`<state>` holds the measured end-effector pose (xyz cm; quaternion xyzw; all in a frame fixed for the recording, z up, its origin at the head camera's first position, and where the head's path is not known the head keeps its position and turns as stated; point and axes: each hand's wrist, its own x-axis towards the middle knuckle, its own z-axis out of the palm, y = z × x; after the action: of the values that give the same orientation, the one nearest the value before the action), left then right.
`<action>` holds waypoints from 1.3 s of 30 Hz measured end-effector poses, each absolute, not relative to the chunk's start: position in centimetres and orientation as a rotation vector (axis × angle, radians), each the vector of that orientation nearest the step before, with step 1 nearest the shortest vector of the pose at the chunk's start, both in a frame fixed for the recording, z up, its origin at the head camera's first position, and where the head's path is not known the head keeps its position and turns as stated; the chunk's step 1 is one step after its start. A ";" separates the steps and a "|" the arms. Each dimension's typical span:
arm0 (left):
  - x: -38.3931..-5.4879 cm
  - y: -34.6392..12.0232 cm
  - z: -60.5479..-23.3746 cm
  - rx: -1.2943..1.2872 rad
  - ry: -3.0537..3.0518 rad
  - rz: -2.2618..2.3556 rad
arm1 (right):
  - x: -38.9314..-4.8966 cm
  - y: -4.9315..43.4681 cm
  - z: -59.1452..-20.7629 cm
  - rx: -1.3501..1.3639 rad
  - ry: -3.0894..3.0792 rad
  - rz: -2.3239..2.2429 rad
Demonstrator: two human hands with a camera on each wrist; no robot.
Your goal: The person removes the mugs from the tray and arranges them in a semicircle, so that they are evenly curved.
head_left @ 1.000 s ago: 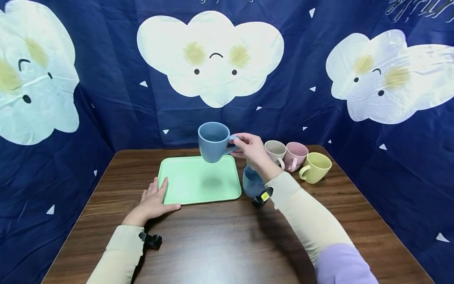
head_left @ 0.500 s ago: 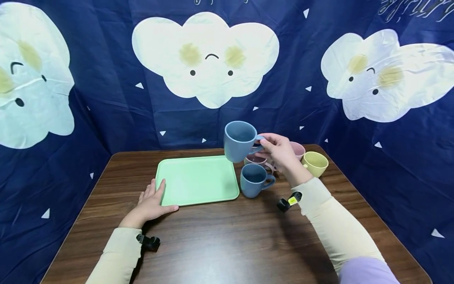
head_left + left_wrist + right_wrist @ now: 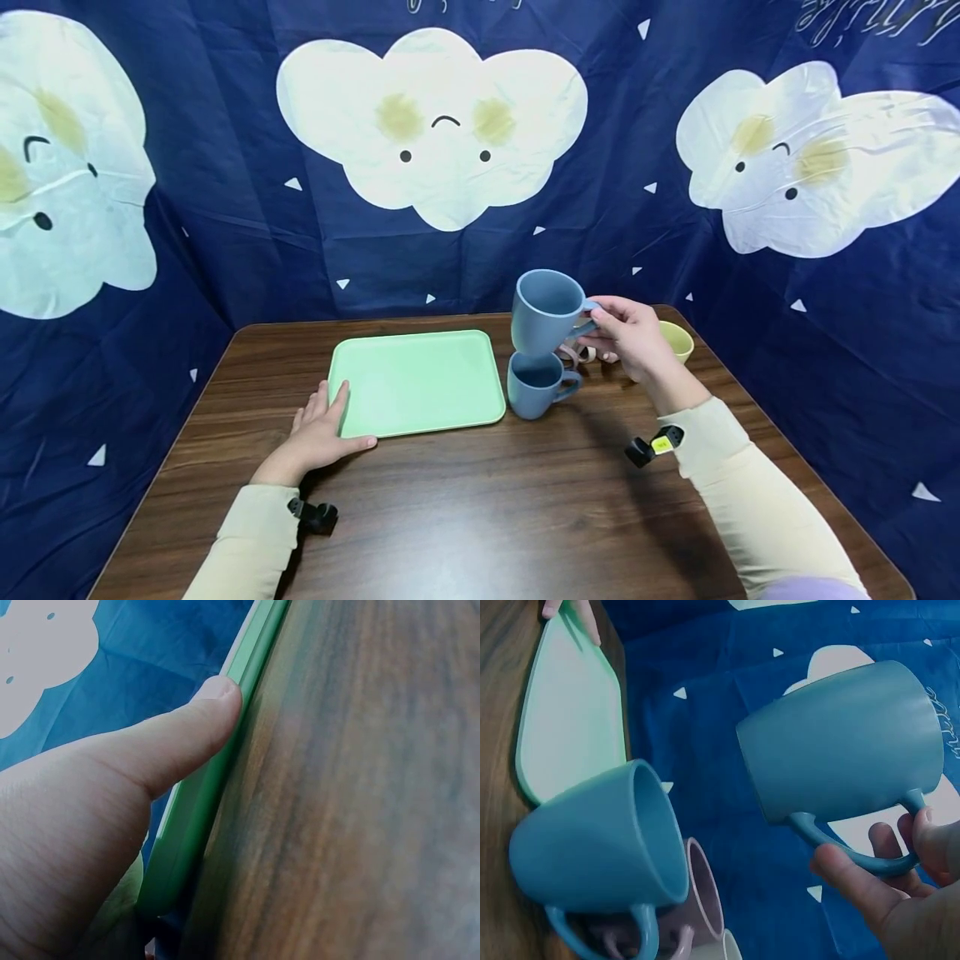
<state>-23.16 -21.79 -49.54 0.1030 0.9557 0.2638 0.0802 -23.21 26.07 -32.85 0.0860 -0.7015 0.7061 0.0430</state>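
Note:
My right hand [image 3: 633, 342] pinches the handle of a blue mug [image 3: 543, 312], holding it upright in the air. Directly below, a second blue mug [image 3: 528, 396] stands on the table, its handle to the right. In the right wrist view the raised mug [image 3: 844, 746] hangs apart from the standing mug [image 3: 592, 847]. A light green tray [image 3: 420, 383] lies flat to the left of the mugs. At its front left corner rests my left hand [image 3: 311, 437], fingers spread. The left wrist view has the thumb [image 3: 187, 731] against the tray's edge [image 3: 187, 825].
Behind the standing mug are a mauve mug [image 3: 705, 892] and a whitish mug [image 3: 726, 949], mostly hidden in the head view. A yellow mug [image 3: 678, 340] stands partly behind my right hand. A blue curtain [image 3: 247, 250] with clouds encloses the wooden table [image 3: 450, 508].
My right hand has carried the blue mug rightward from above the tray, then slightly down over the other blue mug. The left hand has stayed at the tray's corner.

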 end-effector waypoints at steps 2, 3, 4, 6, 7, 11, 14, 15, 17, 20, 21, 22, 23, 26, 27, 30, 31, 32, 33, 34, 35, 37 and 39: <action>-23.1 -21.8 -49.6 0.308 2.857 0.792 | -22.8 26.6 -33.1 0.288 -2.116 2.181; -23.1 -21.8 -49.6 0.308 2.856 0.793 | -22.5 26.9 -33.2 0.293 -2.106 2.194; -23.1 -21.8 -49.6 0.309 2.856 0.793 | -22.3 27.2 -33.4 0.296 -2.099 2.206; -23.1 -21.8 -49.6 0.310 2.856 0.793 | -21.9 27.7 -33.7 0.307 -2.107 2.210; -23.2 -21.8 -49.6 0.310 2.856 0.792 | -21.7 27.9 -33.8 0.309 -2.112 2.219; -23.1 -21.9 -49.7 0.307 2.857 0.792 | -21.1 28.8 -34.7 0.357 -2.133 2.248; -23.1 -21.9 -49.7 0.305 2.856 0.794 | -20.7 29.3 -35.4 0.421 -2.118 2.265; -23.1 -21.8 -49.7 0.304 2.856 0.793 | -20.6 29.5 -35.6 0.445 -2.113 2.266; -23.1 -21.8 -49.7 0.305 2.856 0.789 | -20.3 29.8 -36.1 0.470 -2.103 2.276; -23.1 -21.8 -49.6 0.304 2.857 0.784 | -19.8 30.1 -36.6 0.488 -2.098 2.288; -23.1 -21.8 -49.6 0.304 2.856 0.786 | -19.7 30.3 -36.8 0.492 -2.103 2.286; -23.1 -21.8 -49.6 0.304 2.856 0.787 | -19.6 30.4 -37.0 0.492 -2.107 2.287; -23.1 -21.8 -49.6 0.304 2.857 0.788 | -19.5 30.5 -37.2 0.496 -2.110 2.285; -23.1 -21.7 -49.5 0.306 2.855 0.794 | -19.2 30.8 -37.9 0.501 -2.119 2.286; -23.1 -21.7 -49.4 0.306 2.855 0.793 | -19.2 30.8 -38.1 0.505 -2.127 2.285; -23.1 -21.8 -49.4 0.306 2.858 0.787 | -18.9 31.1 -38.9 0.521 -2.127 2.290; -23.1 -21.8 -49.4 0.309 2.858 0.789 | -18.9 31.2 -39.1 0.528 -2.127 2.292; -23.1 -21.9 -49.4 0.309 2.860 0.787 | -18.8 31.2 -39.4 0.535 -2.123 2.297; -23.1 -21.9 -49.5 0.310 2.862 0.785 | -18.7 31.3 -39.6 0.548 -2.116 2.302; -23.1 -21.9 -49.5 0.311 2.863 0.785 | -18.7 31.4 -39.9 0.559 -2.109 2.310; -23.1 -21.9 -49.5 0.312 2.863 0.789 | -18.6 31.4 -40.2 0.569 -2.105 2.315; -23.1 -21.9 -49.5 0.316 2.864 0.792 | -18.4 31.5 -40.7 0.588 -2.106 2.317; -23.1 -21.8 -49.5 0.316 2.864 0.790 | -18.3 31.5 -41.4 0.591 -2.115 2.313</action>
<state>-23.11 -21.78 -49.50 0.1054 0.9558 0.2636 0.0766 -18.28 31.51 -41.40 0.1854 -0.6629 0.7250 -0.0237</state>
